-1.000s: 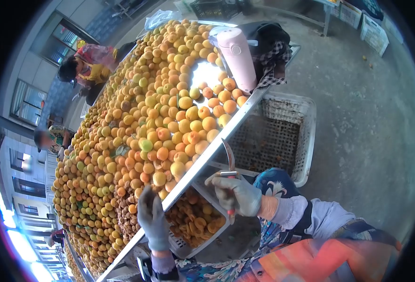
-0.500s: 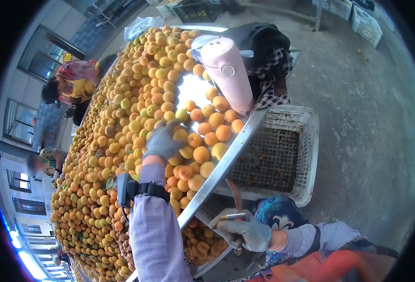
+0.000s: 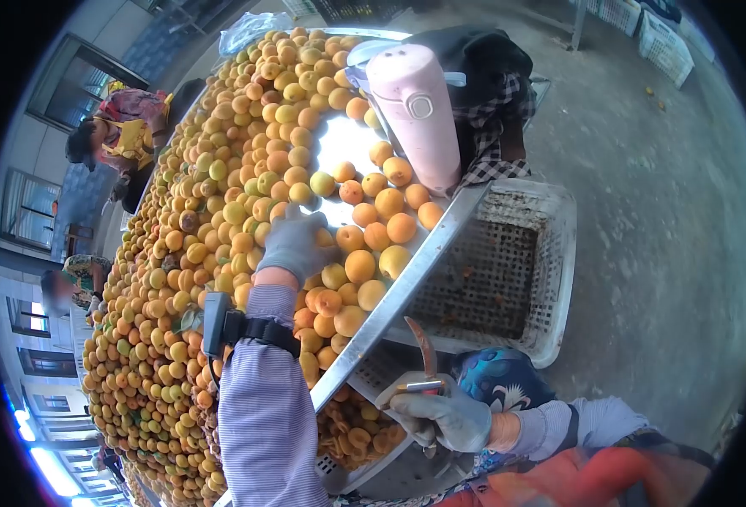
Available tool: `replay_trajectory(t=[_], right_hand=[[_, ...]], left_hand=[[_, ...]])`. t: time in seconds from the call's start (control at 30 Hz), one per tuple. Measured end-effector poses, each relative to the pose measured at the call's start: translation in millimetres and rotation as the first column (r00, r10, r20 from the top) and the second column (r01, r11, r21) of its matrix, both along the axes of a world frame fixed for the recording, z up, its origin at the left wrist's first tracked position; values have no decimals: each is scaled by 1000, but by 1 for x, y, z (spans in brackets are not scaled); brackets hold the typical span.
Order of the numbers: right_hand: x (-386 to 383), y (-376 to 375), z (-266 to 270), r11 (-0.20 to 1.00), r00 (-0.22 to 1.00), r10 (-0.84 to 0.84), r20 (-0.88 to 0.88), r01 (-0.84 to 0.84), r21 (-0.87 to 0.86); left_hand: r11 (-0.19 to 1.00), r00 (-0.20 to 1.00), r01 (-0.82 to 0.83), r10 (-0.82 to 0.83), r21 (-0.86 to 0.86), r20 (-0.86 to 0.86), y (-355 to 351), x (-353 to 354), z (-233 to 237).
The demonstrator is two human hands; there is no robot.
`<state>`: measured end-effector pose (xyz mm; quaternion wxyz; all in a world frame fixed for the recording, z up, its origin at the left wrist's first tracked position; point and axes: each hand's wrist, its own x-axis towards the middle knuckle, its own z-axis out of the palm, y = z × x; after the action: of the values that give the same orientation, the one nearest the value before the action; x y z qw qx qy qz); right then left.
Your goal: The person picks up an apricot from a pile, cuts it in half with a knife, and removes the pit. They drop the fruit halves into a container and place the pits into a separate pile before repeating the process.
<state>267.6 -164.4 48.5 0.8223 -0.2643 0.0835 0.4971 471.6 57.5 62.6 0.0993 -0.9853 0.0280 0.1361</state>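
Observation:
My left hand (image 3: 294, 243), in a grey glove, reaches into a large heap of apricots (image 3: 221, 186). Its fingers are bent down round an apricot (image 3: 323, 237), with the fingertips partly hidden among the fruit. My right hand (image 3: 445, 414), gloved too, is closed on a knife (image 3: 424, 346) with a curved, brownish blade pointing up. Beneath the metal table edge (image 3: 407, 291), near my right hand, a container holds cut apricot pieces (image 3: 360, 435).
A pink bottle (image 3: 415, 114) stands on the table edge beside a dark bag (image 3: 474, 63). Right of the edge sits a dirty white crate (image 3: 550, 279). Across the heap are a person in a yellow apron (image 3: 132, 139) and another person (image 3: 85, 279).
My left hand's fingers have drawn in and bent more among the apricots. My right hand keeps its hold on the knife. The view has shifted slightly.

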Motion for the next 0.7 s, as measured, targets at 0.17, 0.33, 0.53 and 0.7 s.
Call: replay_trajectory(t=[0.17, 0.33, 0.53, 0.7], right_hand=[[1, -2, 1, 999, 999, -18, 51, 20, -41], [2, 1, 6, 998, 999, 10, 34, -8, -66], [-6, 14, 4, 989, 985, 54, 163, -30, -143], [-8, 20, 1, 987, 986, 160, 56, -160, 1]], left_hand=[[980, 986, 22, 11, -198, 164, 12, -23, 15], [897, 878, 309, -142, -316, 457, 58, -118, 33], [951, 902, -59, 181, -304, 392, 56, -229, 8], [937, 848, 16, 172, -348, 501, 52, -243, -6]])
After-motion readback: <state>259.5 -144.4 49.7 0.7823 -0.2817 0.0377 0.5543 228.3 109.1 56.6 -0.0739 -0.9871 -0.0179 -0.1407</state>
